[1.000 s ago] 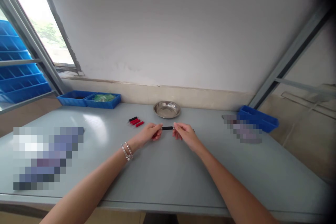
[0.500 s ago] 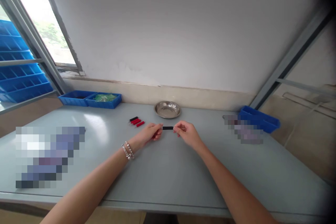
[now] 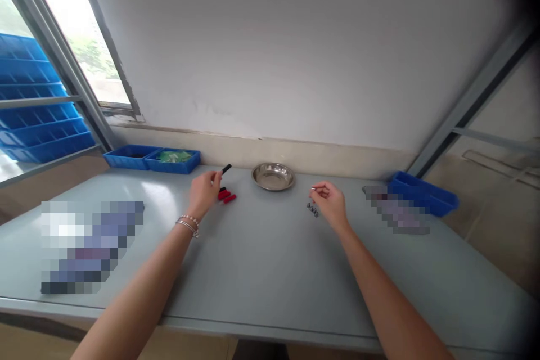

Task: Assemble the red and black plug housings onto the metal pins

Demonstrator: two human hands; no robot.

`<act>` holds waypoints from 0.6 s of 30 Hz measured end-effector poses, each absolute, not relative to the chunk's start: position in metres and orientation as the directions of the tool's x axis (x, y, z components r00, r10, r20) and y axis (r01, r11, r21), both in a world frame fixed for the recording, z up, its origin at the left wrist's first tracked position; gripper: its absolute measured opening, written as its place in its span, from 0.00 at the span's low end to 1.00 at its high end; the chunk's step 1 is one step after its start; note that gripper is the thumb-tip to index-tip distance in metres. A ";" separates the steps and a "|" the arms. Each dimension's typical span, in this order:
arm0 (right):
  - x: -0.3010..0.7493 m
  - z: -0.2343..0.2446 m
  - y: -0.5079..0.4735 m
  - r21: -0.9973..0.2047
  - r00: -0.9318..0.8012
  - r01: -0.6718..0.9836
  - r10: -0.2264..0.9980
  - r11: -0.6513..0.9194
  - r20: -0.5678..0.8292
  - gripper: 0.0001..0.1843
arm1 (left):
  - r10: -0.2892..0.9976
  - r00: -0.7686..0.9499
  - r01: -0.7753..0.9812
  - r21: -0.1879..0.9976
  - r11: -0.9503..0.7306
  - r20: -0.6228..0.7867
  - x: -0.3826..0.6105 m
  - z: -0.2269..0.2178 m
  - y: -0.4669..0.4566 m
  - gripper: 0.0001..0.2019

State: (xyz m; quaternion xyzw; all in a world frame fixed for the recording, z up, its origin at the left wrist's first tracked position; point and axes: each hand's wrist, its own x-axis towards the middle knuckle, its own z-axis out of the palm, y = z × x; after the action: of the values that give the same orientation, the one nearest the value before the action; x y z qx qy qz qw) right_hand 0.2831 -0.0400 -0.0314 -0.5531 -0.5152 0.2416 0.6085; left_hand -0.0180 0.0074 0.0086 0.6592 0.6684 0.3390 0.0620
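Head view: the left hand, left of frame centre, pinches one black tube. The tube's long axis tilts up and to the right, out of the fingertips. The right hand, right of centre, has its fingers closed on one metal pin. Two red tubes lie just beside the left hand. A cluster of small dark parts, count unclear, lies just beside the right hand. One steel dish sits between the hands, toward the wall.

text: none can be read | small black piece held in the left hand: no marking can be made out | blue trays: no label legible | blurred patches on the surface: nothing readable
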 end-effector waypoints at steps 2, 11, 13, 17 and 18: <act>0.289 -0.038 -0.035 -0.910 0.370 0.339 0.856 0.238 0.361 0.08 | 0.919 -0.142 0.891 0.452 -0.042 0.367 -0.029 0.005 0.011 0.17; 0.284 -0.058 -0.027 -0.383 0.065 0.915 0.891 0.126 0.448 0.06 | 0.970 -0.159 0.935 0.344 0.088 0.184 -0.042 -0.012 0.017 0.14; 0.281 -0.059 -0.028 -0.292 0.061 0.954 0.904 0.072 0.423 0.07 | 0.975 -0.144 0.944 0.319 0.084 0.171 -0.044 -0.016 0.018 0.14; 0.279 -0.061 -0.030 -0.244 0.089 0.970 0.930 0.001 0.358 0.09 | 0.982 -0.143 0.946 0.310 0.098 0.125 -0.046 -0.019 0.020 0.14; 0.279 -0.062 -0.031 -0.247 0.097 0.969 0.931 -0.008 0.350 0.09 | 0.983 -0.147 0.945 0.308 0.106 0.113 -0.046 -0.020 0.021 0.14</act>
State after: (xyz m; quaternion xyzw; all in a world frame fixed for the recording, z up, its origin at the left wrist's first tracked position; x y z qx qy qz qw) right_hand 0.2791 -0.0307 -0.0617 -0.7087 -0.6704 -0.0434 0.2155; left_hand -0.0463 0.0205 -0.0197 0.6502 0.7413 0.1552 0.0601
